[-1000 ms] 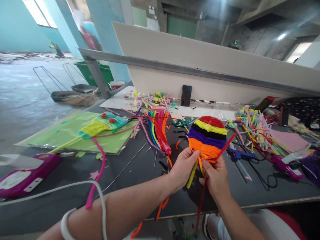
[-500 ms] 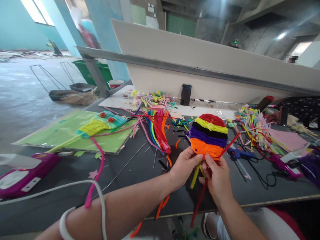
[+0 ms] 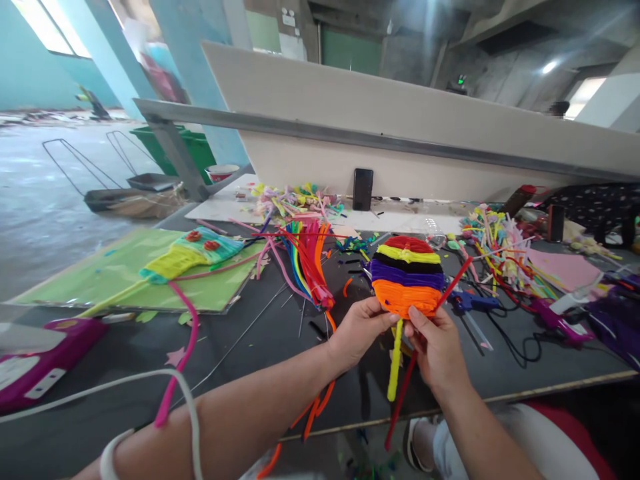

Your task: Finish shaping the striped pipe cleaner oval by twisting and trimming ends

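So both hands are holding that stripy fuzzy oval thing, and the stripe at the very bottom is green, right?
Not quite. In the head view, both the left hand and right hand do hold the stripy oval, but its bottom stripe is orange, not green. Above it come purple, black, yellow and red.

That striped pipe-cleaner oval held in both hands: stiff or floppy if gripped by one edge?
Probably holds its shape: the striped oval stands upright though left hand and right hand pinch only its bottom edge. Likely light and grippy, given the fuzzy strands. Loose ends like the yellow tail dangle, so may snag.
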A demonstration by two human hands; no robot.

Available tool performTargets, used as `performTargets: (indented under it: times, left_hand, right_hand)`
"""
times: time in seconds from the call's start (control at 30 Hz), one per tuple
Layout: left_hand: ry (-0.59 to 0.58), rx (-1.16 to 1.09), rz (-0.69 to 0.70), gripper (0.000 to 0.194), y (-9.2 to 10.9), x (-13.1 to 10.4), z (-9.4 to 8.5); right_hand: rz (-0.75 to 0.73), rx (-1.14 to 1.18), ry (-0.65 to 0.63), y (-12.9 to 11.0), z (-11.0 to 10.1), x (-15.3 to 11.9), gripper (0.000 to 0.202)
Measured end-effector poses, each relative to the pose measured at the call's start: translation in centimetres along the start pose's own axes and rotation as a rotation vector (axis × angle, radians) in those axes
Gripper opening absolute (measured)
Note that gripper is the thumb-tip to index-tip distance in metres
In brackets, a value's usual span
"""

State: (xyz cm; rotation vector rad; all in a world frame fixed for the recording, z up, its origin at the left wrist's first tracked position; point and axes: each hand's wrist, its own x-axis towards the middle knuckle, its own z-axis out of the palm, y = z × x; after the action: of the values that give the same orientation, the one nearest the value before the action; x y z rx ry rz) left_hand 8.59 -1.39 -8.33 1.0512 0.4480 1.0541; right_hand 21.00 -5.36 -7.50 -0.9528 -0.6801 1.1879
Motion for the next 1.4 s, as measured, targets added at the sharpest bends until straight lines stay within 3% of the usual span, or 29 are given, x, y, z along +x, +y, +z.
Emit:
performTargets:
  times: [0.43, 0.63, 0.87, 1.13, 1.4]
  left_hand:
    - [0.026, -0.041, -0.036, 0.026, -0.4, 0.4, -0.4]
    - [-0.077, -0.118, -0.126, 0.029, 0.3, 0.4, -0.2]
    - [-0.030, -0.162, -0.286, 0.030, 0.2, 0.0, -0.1]
    - [0.012, -0.132, -0.179, 0.023, -0.4, 0.1, -0.1]
    - [0.034, -0.090, -0.120, 0.031, -0.6, 0.3, -0.2]
  right_hand:
    - [-0.035, -0.098, -0.133, 0.0, -1.5, 0.6, 0.015]
    - [0.006, -0.128, -0.144, -0.4, -2.0, 0.8, 0.018]
    - [0.004, -0.201, -0.139, 0.4, -2.2, 0.9, 0.022]
    - [0.049, -0.234, -0.098, 0.2, -1.9, 0.9, 0.023]
    - [0.043, -0.218, -0.081, -0.6, -1.8, 1.1, 0.024]
